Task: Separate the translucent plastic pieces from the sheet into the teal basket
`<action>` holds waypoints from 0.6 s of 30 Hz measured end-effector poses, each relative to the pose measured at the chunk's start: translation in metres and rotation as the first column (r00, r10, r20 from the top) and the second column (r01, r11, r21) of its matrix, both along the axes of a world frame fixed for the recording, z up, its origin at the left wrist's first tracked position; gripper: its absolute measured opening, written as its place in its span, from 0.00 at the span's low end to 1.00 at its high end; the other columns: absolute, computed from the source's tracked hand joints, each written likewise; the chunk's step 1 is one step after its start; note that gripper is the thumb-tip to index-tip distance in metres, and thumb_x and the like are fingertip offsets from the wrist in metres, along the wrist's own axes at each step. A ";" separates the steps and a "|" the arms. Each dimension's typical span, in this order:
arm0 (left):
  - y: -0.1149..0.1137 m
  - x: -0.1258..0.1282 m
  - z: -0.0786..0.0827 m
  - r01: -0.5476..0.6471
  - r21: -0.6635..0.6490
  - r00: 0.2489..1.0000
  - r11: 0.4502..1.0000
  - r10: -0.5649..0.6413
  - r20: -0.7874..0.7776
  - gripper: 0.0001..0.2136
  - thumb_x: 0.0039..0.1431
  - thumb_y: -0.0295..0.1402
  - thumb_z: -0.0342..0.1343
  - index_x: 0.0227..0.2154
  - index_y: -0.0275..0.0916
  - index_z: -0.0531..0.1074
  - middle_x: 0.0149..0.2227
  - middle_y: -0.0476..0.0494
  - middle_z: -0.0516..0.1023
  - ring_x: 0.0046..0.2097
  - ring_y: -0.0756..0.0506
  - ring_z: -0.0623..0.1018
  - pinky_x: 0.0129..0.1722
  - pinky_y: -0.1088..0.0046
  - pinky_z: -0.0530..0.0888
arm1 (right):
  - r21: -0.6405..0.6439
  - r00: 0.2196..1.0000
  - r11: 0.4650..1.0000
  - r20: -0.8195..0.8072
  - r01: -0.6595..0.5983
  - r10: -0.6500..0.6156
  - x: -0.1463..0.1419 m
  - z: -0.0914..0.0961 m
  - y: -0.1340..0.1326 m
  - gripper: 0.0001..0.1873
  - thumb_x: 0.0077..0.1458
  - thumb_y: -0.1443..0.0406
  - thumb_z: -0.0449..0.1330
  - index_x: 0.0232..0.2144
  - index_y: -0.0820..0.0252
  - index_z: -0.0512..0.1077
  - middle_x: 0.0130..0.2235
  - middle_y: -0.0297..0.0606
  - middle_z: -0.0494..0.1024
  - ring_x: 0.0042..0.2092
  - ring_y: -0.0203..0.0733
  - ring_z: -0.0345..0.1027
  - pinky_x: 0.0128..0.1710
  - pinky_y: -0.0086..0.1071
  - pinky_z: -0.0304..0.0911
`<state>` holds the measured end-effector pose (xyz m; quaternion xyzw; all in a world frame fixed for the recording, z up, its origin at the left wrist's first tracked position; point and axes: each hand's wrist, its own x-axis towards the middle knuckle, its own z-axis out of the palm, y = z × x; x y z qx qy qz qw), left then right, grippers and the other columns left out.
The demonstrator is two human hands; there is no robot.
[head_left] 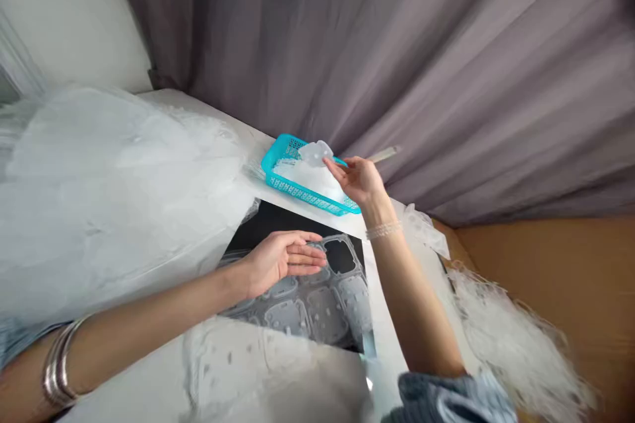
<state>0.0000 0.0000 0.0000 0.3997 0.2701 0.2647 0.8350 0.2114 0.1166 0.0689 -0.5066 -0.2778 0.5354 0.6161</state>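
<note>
My right hand (358, 180) is raised over the near right part of a turquoise basket (307, 195). Its fingertips pinch a small translucent plastic piece (316, 153) with rounded corners. A pale stick-like tool (385, 154) juts out behind this hand; its other end is hidden. Similar whitish pieces (317, 178) are heaped in the basket. My left hand (290, 256) hangs with fingers stretched out and nothing in them. Below it, a translucent plastic sheet (327, 310) of moulded, rounded-square frames lies on a black mat (270, 219). One frame near its top right shows bare black inside.
Large, cloudy plastic bags (114, 192) cover the table's left side. A tangled pile of thin plastic scraps (516, 344) lies at the right, near a brown cardboard surface (555, 277). Crumpled clear plastic (425, 231) sits beyond my right wrist. A grey curtain (347, 39) hangs behind.
</note>
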 end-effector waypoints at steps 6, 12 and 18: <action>-0.003 0.001 0.001 0.020 0.153 0.995 0.988 -0.006 -0.097 0.16 0.60 0.32 0.48 0.47 0.32 0.75 0.43 0.33 0.82 0.49 0.38 0.81 0.52 0.55 0.75 | 0.093 0.976 0.976 0.079 0.195 -0.202 0.018 -0.001 -0.029 0.03 0.64 0.65 0.48 0.36 0.54 0.59 0.34 0.36 0.76 0.32 0.39 0.78 0.33 0.34 0.76; -0.035 0.003 -0.016 0.362 0.889 0.924 0.279 0.022 -0.383 0.17 0.63 0.28 0.49 0.51 0.32 0.75 0.60 0.31 0.72 0.66 0.35 0.64 0.65 0.55 0.59 | 0.148 0.855 0.989 0.510 0.022 -0.096 0.029 -0.019 -0.177 0.23 0.65 0.46 0.46 0.47 0.51 0.70 0.35 0.36 0.74 0.34 0.40 0.73 0.26 0.31 0.71; -0.065 0.023 -0.026 0.528 0.783 0.849 -0.328 0.225 -0.478 0.24 0.68 0.41 0.47 0.60 0.32 0.65 0.65 0.30 0.65 0.67 0.33 0.61 0.65 0.46 0.57 | -0.056 0.650 0.993 0.759 0.102 -0.024 0.009 -0.064 -0.276 0.18 0.63 0.53 0.56 0.48 0.56 0.75 0.38 0.39 0.79 0.39 0.43 0.76 0.44 0.41 0.72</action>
